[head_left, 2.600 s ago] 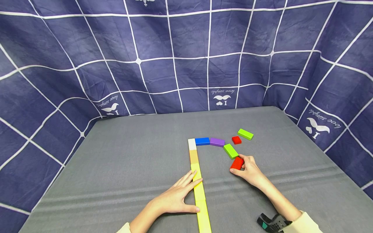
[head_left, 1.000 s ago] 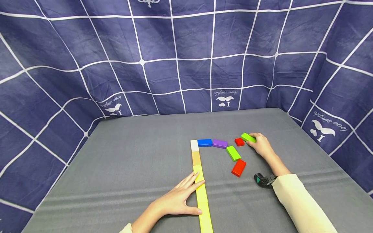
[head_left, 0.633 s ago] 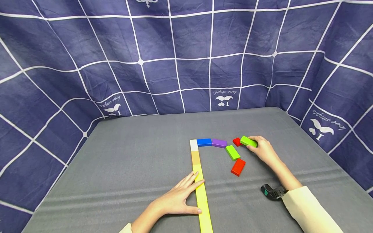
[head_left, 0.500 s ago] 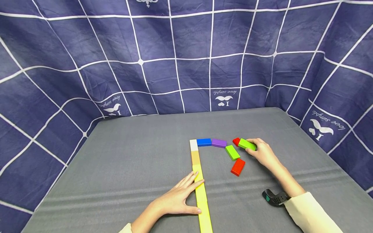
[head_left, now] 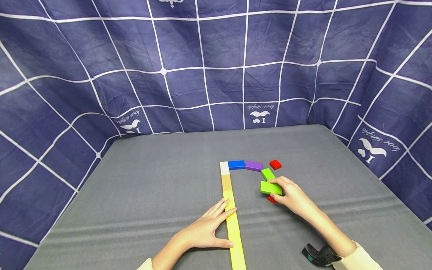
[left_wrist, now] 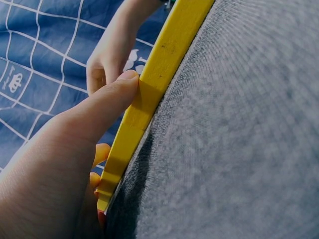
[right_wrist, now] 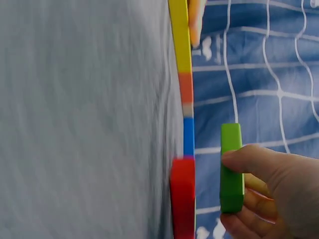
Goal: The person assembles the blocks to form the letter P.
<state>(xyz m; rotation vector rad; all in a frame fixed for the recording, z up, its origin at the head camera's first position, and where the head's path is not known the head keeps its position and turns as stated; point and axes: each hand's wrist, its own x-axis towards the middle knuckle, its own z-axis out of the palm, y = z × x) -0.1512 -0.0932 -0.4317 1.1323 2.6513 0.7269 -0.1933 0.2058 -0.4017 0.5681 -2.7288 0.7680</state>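
My left hand (head_left: 204, 232) rests with spread, mostly straight fingers on a row of yellow blocks (head_left: 237, 253); its thumb lies on the block's face in the left wrist view. In my right hand (head_left: 291, 197), thumb and fingers pinch a light green block (head_left: 266, 187). The right wrist view shows this green block (right_wrist: 231, 194) raised off the table. Below it, a red block (head_left: 272, 200) is largely covered by the held block and hand. Another green block (head_left: 266, 173) lies just behind, partly hidden.
Beyond the yellow row lie a tan block (head_left: 226, 183) and a white block (head_left: 224, 168). From there a blue block (head_left: 236, 165) and a purple block (head_left: 254, 165) run right. A small red block (head_left: 275, 164) lies apart on the grey table (head_left: 162, 180). A blue curtain (head_left: 219, 86) surrounds it.
My right hand let go of the red block, took the green block from the back right and carried it toward me and left, above the red block. The left hand stays put.
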